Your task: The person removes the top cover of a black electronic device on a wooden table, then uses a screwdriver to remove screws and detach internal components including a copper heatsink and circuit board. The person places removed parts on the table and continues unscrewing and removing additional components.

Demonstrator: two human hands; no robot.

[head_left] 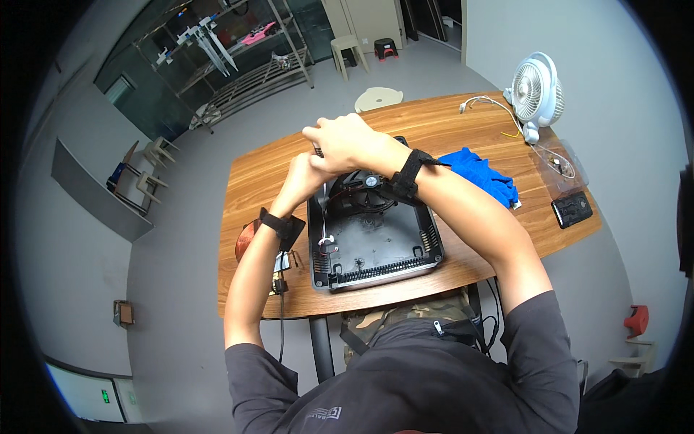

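A black plastic appliance housing point(376, 249) lies open side up on the wooden table in front of me. Inside its far part sits a black cooling fan point(358, 194), and a small wired part point(329, 246) is by the left wall. My left hand point(303, 178) is closed at the housing's far left corner. Crossing just above and beyond it, my right hand point(350, 143) is also closed, its fingers bent. The two hands touch or nearly touch. What their fingers grip is hidden; only a bit of something dark shows between them. Black straps circle both wrists.
Left of the housing, partly behind my left forearm, lies a copper coil point(246, 240). A blue cloth point(481, 177), a white fan point(536, 94) with its cable and a black phone-like device point(572, 210) are on the right. A stool point(379, 98) stands beyond the table point(267, 173).
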